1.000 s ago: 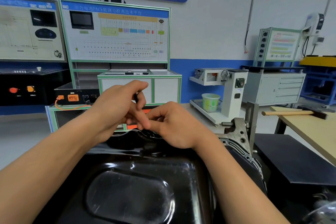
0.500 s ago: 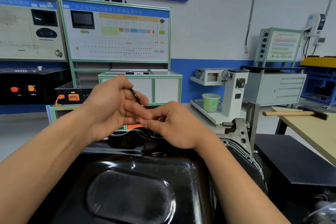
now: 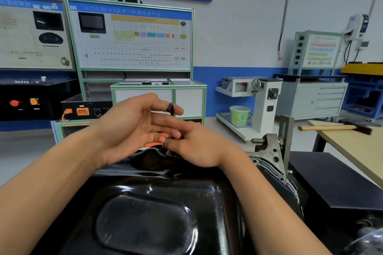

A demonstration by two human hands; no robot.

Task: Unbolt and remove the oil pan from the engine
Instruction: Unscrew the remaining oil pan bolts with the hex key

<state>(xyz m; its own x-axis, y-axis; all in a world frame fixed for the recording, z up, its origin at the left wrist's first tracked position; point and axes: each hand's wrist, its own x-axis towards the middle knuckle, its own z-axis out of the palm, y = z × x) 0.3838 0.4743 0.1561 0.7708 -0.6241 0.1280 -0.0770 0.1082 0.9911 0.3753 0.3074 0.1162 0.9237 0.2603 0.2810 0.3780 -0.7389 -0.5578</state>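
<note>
The black glossy oil pan [image 3: 145, 223] fills the lower middle of the view, bottom side up on the engine. At its far edge a dark hex key [image 3: 170, 108] stands upright. My right hand [image 3: 203, 147] pinches the key's lower shaft with curled fingertips, just above the pan's flange. My left hand [image 3: 132, 126] is held beside the key with straight, spread fingers, and the key's bent top shows between them. The bolt under the key is hidden by my fingers.
The engine's grey metal end plate [image 3: 271, 151] with a stand bracket rises right of the pan. A wooden table [image 3: 356, 147] with a hammer [image 3: 331, 127] is at the right, a black surface [image 3: 331, 180] below it. Training panels and a green cup [image 3: 240, 115] stand behind.
My left hand has loosened from its grip on the key's top and spread its fingers straight. My right hand stays pinched on the lower shaft.
</note>
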